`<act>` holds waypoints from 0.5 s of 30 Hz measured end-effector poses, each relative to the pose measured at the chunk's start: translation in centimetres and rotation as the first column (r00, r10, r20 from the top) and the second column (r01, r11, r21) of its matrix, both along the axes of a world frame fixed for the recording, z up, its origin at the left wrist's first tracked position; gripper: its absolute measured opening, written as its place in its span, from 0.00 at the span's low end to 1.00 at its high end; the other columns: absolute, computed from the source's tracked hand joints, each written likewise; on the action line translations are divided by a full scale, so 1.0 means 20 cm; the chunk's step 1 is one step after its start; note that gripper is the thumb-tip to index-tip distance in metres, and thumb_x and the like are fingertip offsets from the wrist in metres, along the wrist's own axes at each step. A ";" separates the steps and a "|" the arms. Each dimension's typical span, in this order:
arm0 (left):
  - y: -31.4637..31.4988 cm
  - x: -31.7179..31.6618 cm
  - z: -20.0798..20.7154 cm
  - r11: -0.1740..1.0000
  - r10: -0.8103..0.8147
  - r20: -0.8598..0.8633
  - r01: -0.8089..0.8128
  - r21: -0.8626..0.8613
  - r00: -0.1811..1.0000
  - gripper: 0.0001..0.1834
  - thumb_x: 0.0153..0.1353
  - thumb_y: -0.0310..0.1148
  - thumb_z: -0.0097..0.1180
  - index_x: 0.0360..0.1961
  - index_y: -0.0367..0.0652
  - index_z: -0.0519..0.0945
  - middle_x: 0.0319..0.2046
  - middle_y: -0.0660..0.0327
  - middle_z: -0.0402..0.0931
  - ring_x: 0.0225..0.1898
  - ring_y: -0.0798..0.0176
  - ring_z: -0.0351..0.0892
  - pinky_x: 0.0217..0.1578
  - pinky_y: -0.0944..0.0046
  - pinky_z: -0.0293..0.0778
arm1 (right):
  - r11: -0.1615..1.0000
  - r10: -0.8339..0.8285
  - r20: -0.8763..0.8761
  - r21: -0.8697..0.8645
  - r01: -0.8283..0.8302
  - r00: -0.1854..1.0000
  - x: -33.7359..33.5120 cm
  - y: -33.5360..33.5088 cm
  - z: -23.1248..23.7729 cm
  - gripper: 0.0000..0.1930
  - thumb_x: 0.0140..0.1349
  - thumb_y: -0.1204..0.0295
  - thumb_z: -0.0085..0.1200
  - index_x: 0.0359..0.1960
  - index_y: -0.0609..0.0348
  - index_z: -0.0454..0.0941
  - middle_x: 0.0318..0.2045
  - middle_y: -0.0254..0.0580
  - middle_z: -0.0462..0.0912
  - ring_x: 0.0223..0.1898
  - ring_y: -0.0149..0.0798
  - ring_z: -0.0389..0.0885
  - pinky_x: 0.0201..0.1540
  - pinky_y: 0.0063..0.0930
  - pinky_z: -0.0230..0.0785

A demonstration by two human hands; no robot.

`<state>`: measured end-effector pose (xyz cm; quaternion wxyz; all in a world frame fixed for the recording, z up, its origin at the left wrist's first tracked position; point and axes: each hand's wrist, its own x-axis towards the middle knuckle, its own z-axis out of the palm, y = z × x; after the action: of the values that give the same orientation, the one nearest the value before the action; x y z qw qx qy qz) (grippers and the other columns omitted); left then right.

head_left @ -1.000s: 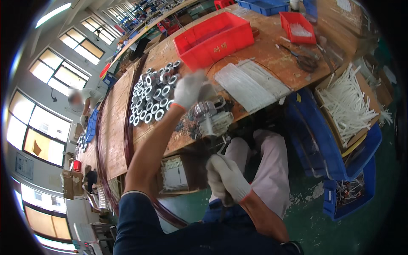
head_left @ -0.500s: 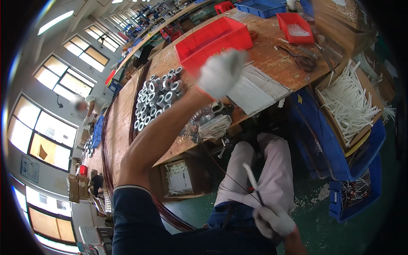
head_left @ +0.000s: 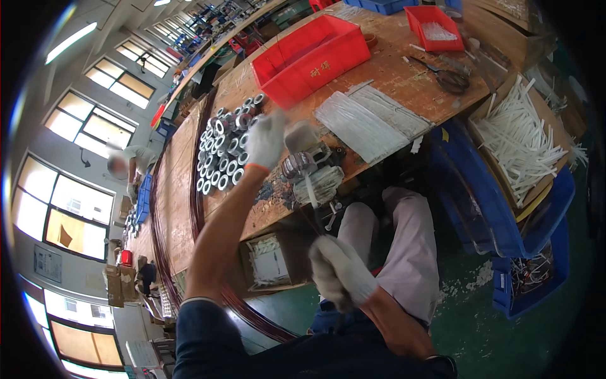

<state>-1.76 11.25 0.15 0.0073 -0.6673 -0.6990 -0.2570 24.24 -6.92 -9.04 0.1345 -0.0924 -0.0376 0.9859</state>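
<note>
My right hand, in a white glove, is closed on a dark thin wire above my lap. A white tube stands at the wire's upper end and reaches toward a small bench vise at the table's near edge. A pale wrapped bundle sits against this vise. My gloved left hand is raised just left of the vise, beside a pile of silver rings. Its fingers are smeared by motion, and what they hold, if anything, cannot be made out.
Beyond my hands stands a red bin. White sleeves lie flat on the table, with scissors farther right. A carton of white tubes rests over blue crates. Long dark wires run along the left.
My left hand has come down and left from in front of the red bin. My right hand has moved up and left, bringing the wire and white tube toward the vise.
</note>
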 end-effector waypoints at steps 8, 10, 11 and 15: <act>-0.41 0.74 0.16 0.355 -0.829 -0.556 0.820 -0.448 0.055 0.19 0.67 0.46 0.61 0.26 0.43 0.82 0.20 0.58 0.79 0.27 0.47 0.85 0.29 0.52 0.78 | 0.988 -0.007 0.397 0.145 -0.055 0.918 1.08 -0.63 -0.02 0.17 0.80 0.52 0.51 0.40 0.52 0.73 0.16 0.27 0.61 0.10 0.24 0.56 0.11 0.23 0.49; -0.20 0.89 0.21 0.528 -0.831 -0.496 0.635 -0.564 0.250 0.18 0.66 0.44 0.62 0.24 0.43 0.80 0.19 0.55 0.79 0.21 0.48 0.82 0.20 0.52 0.75 | 0.988 -0.034 0.449 0.152 -0.039 0.893 1.05 -0.61 -0.12 0.17 0.81 0.56 0.48 0.38 0.55 0.75 0.16 0.31 0.67 0.10 0.27 0.62 0.13 0.24 0.53; -0.09 0.83 0.14 0.684 -0.698 -0.540 0.660 -0.311 0.469 0.16 0.67 0.45 0.60 0.29 0.44 0.81 0.24 0.50 0.79 0.26 0.45 0.85 0.27 0.48 0.80 | 0.986 -0.056 0.500 0.165 -0.031 0.864 1.00 -0.57 -0.17 0.17 0.81 0.60 0.45 0.37 0.59 0.76 0.16 0.35 0.73 0.11 0.29 0.67 0.14 0.26 0.57; 0.20 0.70 0.18 0.964 -0.214 -0.173 0.180 -0.194 0.961 0.24 0.79 0.50 0.45 0.45 0.37 0.81 0.33 0.41 0.84 0.45 0.37 0.87 0.49 0.43 0.79 | 0.773 -0.228 0.375 0.631 -0.067 0.898 0.54 -0.19 -0.12 0.15 0.80 0.59 0.50 0.42 0.58 0.79 0.25 0.36 0.80 0.26 0.31 0.81 0.27 0.24 0.71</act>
<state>12.16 15.16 3.85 -0.0101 -0.7536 -0.6448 -0.1276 35.10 -10.78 -11.49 0.1888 -0.2592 -0.3893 0.8635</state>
